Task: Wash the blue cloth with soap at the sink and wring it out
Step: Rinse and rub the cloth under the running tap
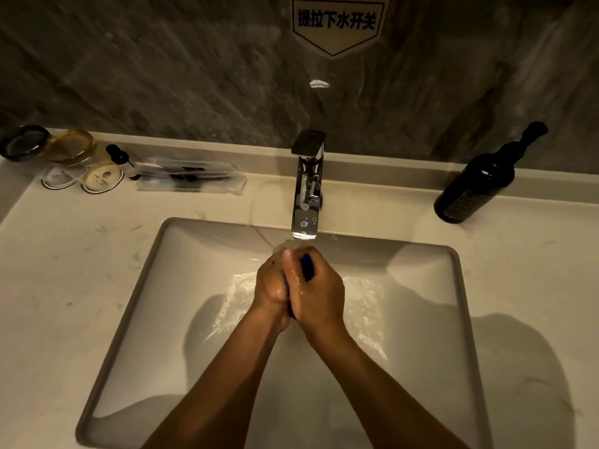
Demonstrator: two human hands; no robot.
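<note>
The blue cloth is squeezed between both palms, with only a dark blue strip showing near the fingertips. My left hand and my right hand press together around it over the white sink, just below the spout of the chrome faucet. Water runs from the spout onto the fingertips and pools, rippling, in the basin. Both hands are wet. Most of the cloth is hidden inside the hands.
A dark pump bottle stands on the counter at the back right. At the back left are two upturned glasses, a small dark bottle and a clear tray of packets. A marble wall rises behind the counter.
</note>
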